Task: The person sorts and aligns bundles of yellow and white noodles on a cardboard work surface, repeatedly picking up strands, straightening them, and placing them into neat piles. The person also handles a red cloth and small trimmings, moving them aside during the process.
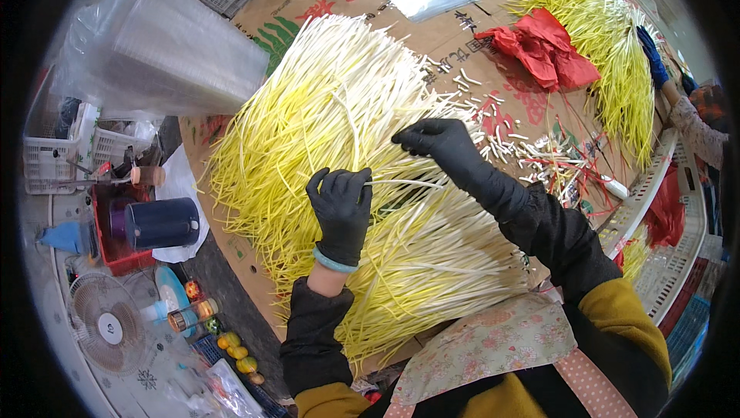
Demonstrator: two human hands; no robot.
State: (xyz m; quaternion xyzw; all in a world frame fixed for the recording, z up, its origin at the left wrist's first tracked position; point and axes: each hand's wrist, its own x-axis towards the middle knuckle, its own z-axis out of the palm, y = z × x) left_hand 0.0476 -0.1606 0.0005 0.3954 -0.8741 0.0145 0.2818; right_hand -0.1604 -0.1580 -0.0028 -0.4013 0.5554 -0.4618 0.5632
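Observation:
A broad heap of long stalks, white at one end and yellow at the other, like blanched chives (324, 100), spreads in front of me. My left hand (341, 201), in a black glove with a pale blue bangle at the wrist, pinches a single pale stalk (404, 182) that sticks out to the right. Just above the white ends hovers my right hand (442, 143), gloved in black too. Its fingertips are drawn together, and whether anything thin lies between them is unclear. Nearer my apron, a second part of the heap (433, 262) lies below both hands.
Short cut ends (500, 140) and red ties (578, 169) litter the printed cardboard (266, 7). A red plastic bag (546, 50) lies farther back. Clear plastic bags (173, 42) stand left; a white crate (642, 198) is right. Beside another stalk pile (618, 71) is a co-worker's blue-gloved hand (653, 59).

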